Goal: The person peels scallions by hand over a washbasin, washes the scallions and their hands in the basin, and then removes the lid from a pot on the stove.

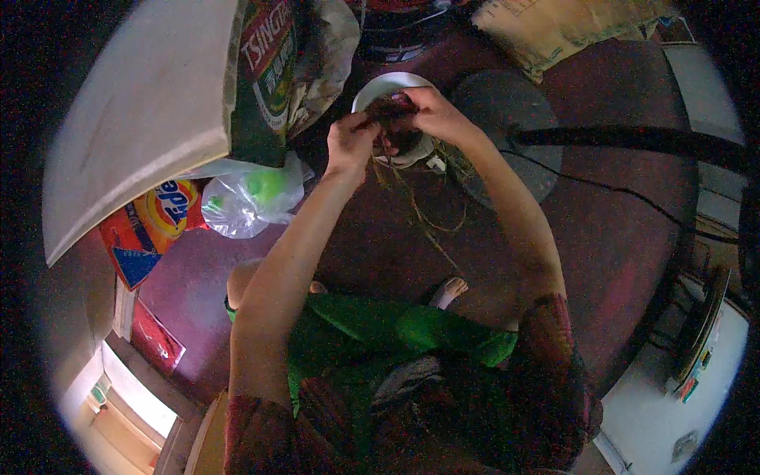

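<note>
A white round bowl [368, 93] stands on the dark red floor at the top centre. Both hands are over it, close together, with a dark, tangled bundle [389, 111] between them. My left hand [351, 141] has its fingers closed on the bundle's left side. From the right, my right hand [434, 113] pinches the same bundle. Thin brownish strands [419, 218] hang over the bowl's near edge and trail along the floor toward me. What lies deep in the bowl is dark and partly hidden by the hands.
Left of the bowl are a clear plastic bag [252, 199] with green inside, an orange Tide bag [162, 214] and a Tsingtao carton [265, 71]. A round grey base [507, 103] with a black pole [633, 138] stands right. A paper sack [566, 32] lies top right.
</note>
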